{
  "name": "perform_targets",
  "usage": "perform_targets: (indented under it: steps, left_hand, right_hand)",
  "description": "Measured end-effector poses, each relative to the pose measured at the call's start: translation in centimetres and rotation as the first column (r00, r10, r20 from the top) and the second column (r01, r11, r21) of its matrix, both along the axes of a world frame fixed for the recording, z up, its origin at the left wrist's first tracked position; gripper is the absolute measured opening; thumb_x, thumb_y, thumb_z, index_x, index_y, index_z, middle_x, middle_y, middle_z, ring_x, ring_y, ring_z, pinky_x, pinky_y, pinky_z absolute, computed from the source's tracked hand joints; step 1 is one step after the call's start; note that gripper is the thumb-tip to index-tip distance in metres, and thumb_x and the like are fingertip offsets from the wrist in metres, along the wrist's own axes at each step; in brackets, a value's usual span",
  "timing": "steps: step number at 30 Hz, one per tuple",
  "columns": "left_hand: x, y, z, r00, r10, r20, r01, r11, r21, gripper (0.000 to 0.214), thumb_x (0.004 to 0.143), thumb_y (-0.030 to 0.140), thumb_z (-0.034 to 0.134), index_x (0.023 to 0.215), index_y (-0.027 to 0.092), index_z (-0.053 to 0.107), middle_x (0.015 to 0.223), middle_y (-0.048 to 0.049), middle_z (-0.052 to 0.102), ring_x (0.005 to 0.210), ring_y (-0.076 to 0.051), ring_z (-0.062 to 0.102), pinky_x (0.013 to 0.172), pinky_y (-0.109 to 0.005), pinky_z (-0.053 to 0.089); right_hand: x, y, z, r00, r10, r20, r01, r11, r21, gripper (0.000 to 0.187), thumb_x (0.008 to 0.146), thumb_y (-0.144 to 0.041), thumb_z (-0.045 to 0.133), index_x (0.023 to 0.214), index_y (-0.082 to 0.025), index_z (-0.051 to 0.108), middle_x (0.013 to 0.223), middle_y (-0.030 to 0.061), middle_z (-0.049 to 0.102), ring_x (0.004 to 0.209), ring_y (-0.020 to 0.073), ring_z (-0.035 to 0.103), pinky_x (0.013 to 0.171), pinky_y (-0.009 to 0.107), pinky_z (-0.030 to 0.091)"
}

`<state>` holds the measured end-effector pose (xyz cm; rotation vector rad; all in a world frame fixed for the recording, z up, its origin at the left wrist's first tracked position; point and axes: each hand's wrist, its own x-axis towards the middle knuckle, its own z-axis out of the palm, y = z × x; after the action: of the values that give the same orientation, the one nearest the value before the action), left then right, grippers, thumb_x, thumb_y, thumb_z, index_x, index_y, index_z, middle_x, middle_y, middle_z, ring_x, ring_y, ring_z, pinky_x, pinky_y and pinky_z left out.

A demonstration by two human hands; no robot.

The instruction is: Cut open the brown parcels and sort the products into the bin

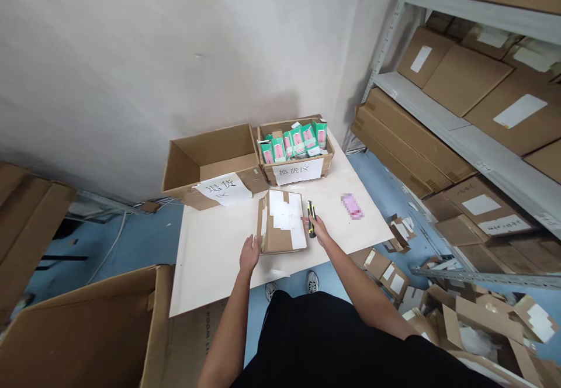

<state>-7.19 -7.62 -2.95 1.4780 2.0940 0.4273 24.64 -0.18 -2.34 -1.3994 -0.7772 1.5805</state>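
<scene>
A flat cardboard parcel (280,227) with white labels lies in the middle of a white table (205,259). My left hand (249,255) rests against the parcel's left near corner, fingers flat. My right hand (319,228) is at the parcel's right edge, closed round a black and yellow utility knife (311,217) that points away from me.
At the table's back stand an empty open carton (210,163) and a carton (295,151) of green and pink packs, both with paper signs. A pink item (352,205) lies right. Shelves (473,142) of cartons stand right, scrap cardboard (473,312) covers the floor, and a big box (87,329) sits left.
</scene>
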Motion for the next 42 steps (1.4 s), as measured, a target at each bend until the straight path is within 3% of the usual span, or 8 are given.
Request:
perform_targets:
  steps: [10,15,18,23,27,31,37,42]
  left_hand:
    - [-0.2,-3.3,-3.1,0.977,0.047,0.206,-0.050,0.999,0.008,0.081,0.102,0.059,0.041,0.170,0.020,0.020,0.179,-0.0133,0.007,0.162,-0.031,0.024,0.126,-0.048,0.036]
    - [-6.8,-4.3,-4.8,0.950,0.147,0.276,-0.136,0.989,-0.058,0.073,0.106,0.056,0.027,0.169,0.020,0.022,0.177,-0.0112,0.021,0.164,-0.024,0.017,0.131,-0.043,0.026]
    - [-12.7,-5.1,-5.2,0.940,0.193,0.283,-0.158,0.977,-0.143,0.067,0.103,0.046,0.040,0.163,0.016,0.037,0.171,-0.0142,0.036,0.161,-0.028,0.027,0.133,-0.046,0.022]
    - [-20.4,-4.0,-2.1,0.948,0.124,0.294,-0.124,0.992,-0.020,0.081,0.092,0.034,0.055,0.168,0.028,0.027,0.176,-0.0049,0.027,0.160,-0.026,0.032,0.128,-0.043,0.034]
    - [-23.0,-0.6,1.8,0.948,-0.240,0.208,0.239,0.971,0.030,0.109,0.076,0.045,0.079,0.169,0.028,0.025,0.179,-0.0052,0.011,0.162,-0.032,0.024,0.127,-0.044,0.033]
    - [-23.4,2.0,2.9,0.889,-0.443,0.114,0.456,0.879,-0.137,0.125,0.057,0.058,0.092,0.165,0.037,0.034,0.179,-0.0036,0.013,0.161,-0.042,0.021,0.122,-0.049,0.039]
    - [-20.0,0.9,1.6,0.896,-0.444,0.007,0.440,0.887,-0.137,0.123,0.065,0.072,0.085,0.168,0.040,0.025,0.179,-0.0032,0.010,0.160,-0.049,0.019,0.120,-0.058,0.039]
    - [-15.9,-0.5,1.3,0.936,-0.352,0.025,0.351,0.923,-0.159,0.122,0.073,0.082,0.072,0.171,0.036,0.015,0.180,-0.0056,0.000,0.155,-0.053,0.025,0.113,-0.063,0.043]
  right_hand:
    - [-10.2,-1.9,-1.1,0.993,0.051,0.107,-0.041,0.995,-0.096,0.055,0.074,-0.075,0.070,0.092,-0.024,0.061,0.085,0.0033,0.071,0.084,0.0213,0.070,0.072,0.029,0.054]
    - [-15.2,-2.2,2.0,0.990,0.138,0.025,-0.138,0.990,-0.010,0.059,0.076,-0.079,0.068,0.097,-0.025,0.058,0.093,0.0082,0.076,0.094,0.0267,0.074,0.074,0.033,0.056]
    - [-18.7,-2.7,3.7,0.966,0.246,-0.082,-0.245,0.969,0.023,0.058,0.077,-0.076,0.072,0.102,-0.026,0.057,0.099,0.0095,0.078,0.100,0.0293,0.075,0.076,0.036,0.058]
    - [-24.2,-3.7,4.9,0.950,0.312,0.013,-0.312,0.950,-0.005,0.050,0.079,-0.069,0.074,0.095,-0.026,0.053,0.102,0.0058,0.077,0.087,0.0247,0.077,0.066,0.032,0.058]
    - [-26.5,-3.7,5.0,0.927,0.347,0.142,-0.344,0.938,-0.047,0.041,0.088,-0.063,0.066,0.092,-0.027,0.047,0.088,-0.0005,0.073,0.063,0.0189,0.072,0.054,0.028,0.054]
    - [-27.7,-2.5,5.3,0.850,0.383,0.362,-0.392,0.918,-0.052,0.032,0.098,-0.059,0.055,0.097,-0.027,0.049,0.072,-0.0033,0.067,0.057,0.0192,0.068,0.056,0.029,0.052]
    - [-31.9,2.4,6.4,0.457,0.328,0.826,-0.516,0.855,-0.054,0.025,0.105,-0.043,0.052,0.115,-0.023,0.062,0.105,0.0119,0.076,0.104,0.0294,0.072,0.086,0.034,0.051]
    - [-35.7,4.6,5.5,0.384,0.381,0.841,-0.523,0.841,-0.143,0.027,0.094,-0.034,0.073,0.112,-0.017,0.066,0.110,0.0203,0.075,0.113,0.0354,0.070,0.098,0.042,0.049]
